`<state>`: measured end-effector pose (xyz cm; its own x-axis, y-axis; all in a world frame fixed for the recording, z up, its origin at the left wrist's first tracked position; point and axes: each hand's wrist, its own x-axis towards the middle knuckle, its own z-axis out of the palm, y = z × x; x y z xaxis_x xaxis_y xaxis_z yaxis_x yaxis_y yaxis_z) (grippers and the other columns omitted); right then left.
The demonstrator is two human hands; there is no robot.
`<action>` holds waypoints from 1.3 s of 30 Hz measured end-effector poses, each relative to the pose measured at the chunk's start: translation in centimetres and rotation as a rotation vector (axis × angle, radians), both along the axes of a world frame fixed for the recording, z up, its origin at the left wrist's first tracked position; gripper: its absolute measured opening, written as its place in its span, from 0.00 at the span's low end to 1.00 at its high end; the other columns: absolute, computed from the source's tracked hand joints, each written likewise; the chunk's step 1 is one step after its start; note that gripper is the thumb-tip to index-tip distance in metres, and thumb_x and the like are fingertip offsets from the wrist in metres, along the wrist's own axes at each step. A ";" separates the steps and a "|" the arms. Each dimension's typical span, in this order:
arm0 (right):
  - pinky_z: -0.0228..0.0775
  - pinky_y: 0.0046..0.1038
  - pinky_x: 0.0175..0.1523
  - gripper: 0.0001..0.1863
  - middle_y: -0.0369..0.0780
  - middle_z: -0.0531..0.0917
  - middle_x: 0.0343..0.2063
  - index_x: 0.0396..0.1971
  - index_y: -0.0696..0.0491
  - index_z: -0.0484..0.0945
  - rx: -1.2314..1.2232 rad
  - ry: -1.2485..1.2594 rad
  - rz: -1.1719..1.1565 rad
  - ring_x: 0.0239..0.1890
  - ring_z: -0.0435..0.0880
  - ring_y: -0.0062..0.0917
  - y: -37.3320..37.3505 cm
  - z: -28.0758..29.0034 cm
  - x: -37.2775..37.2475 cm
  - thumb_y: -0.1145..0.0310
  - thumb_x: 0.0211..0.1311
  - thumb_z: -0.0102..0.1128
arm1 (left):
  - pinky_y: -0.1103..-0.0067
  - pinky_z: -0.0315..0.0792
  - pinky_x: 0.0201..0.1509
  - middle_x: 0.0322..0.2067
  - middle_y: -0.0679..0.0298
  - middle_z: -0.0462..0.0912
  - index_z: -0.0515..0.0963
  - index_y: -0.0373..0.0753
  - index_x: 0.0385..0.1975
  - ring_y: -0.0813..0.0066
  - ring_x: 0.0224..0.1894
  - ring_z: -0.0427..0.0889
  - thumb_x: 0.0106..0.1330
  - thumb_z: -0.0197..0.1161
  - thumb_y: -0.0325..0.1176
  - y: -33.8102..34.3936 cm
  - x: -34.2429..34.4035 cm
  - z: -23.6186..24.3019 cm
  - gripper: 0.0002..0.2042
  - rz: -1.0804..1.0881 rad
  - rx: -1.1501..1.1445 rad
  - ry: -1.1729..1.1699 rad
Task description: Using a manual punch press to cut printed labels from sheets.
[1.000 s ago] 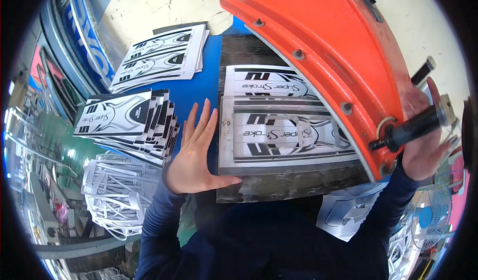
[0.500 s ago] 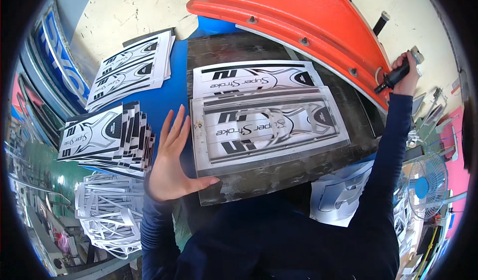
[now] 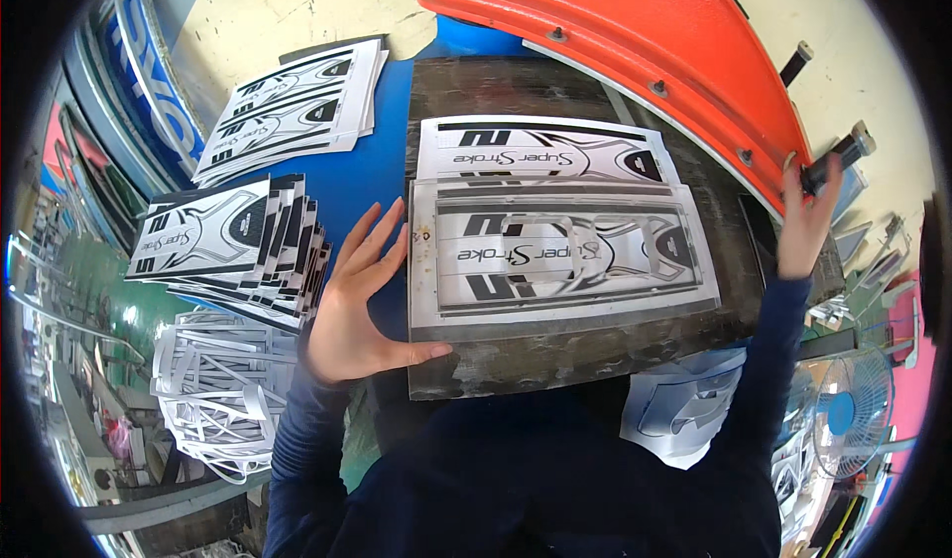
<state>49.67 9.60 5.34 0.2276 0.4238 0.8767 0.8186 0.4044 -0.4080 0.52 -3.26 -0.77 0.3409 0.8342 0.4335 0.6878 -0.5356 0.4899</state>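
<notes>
My left hand [image 3: 352, 305] is spread, its thumb over the front left edge of a dark scuffed board [image 3: 496, 370] and its fingers along the left side of a clear plate [image 3: 424, 260]. The plate carries a raised cut-out outline and lies on a white printed sheet [image 3: 550, 139] with black and grey graphics. At the far right, my right hand [image 3: 808, 223] has its thumb and fingers around the lower end of a black handle [image 3: 833, 161]. That handle is fixed to the end of a large red machine arm [image 3: 635, 37], which stands behind and right of the sheet.
Stacks of flat printed sheets [image 3: 288, 112] and cut printed pieces [image 3: 203, 231] lie on the blue surface [image 3: 382, 151] at left. White paper offcuts [image 3: 213, 389] hang below them. A curved white sheet [image 3: 684, 409] and a blue fan [image 3: 843, 414] are at lower right.
The whole view has shifted, so the board and red arm appear further right. My right hand sits lower on the black handle. My left hand stays spread beside the plate.
</notes>
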 end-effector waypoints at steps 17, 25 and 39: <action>0.67 0.40 0.54 0.34 0.42 0.78 0.33 0.38 0.58 0.81 -0.431 -0.613 0.640 0.37 0.78 0.40 -9.1 -2.8 -12.0 0.46 0.36 0.79 | 0.46 0.38 0.74 0.64 0.47 0.73 0.54 0.32 0.73 0.48 0.72 0.64 0.52 0.65 0.68 -1.3 1.7 -0.3 0.56 0.033 -0.196 -0.482; 0.64 0.36 0.52 0.35 0.43 0.79 0.35 0.43 0.59 0.81 -0.394 -0.283 0.701 0.39 0.77 0.38 -9.0 -3.0 -9.7 0.43 0.45 0.73 | 0.41 0.35 0.72 0.53 0.52 0.83 0.78 0.35 0.56 0.45 0.67 0.69 0.57 0.54 0.75 -1.0 2.1 1.1 0.45 0.136 0.048 -0.038; 0.64 0.39 0.58 0.38 0.53 0.80 0.46 0.58 0.64 0.69 -0.121 0.556 0.934 0.47 0.78 0.36 -7.4 -6.6 -6.2 0.40 0.69 0.50 | 0.66 0.70 0.66 0.58 0.50 0.78 0.77 0.33 0.58 0.52 0.66 0.72 0.59 0.72 0.41 5.2 10.2 2.6 0.29 -0.378 0.013 0.154</action>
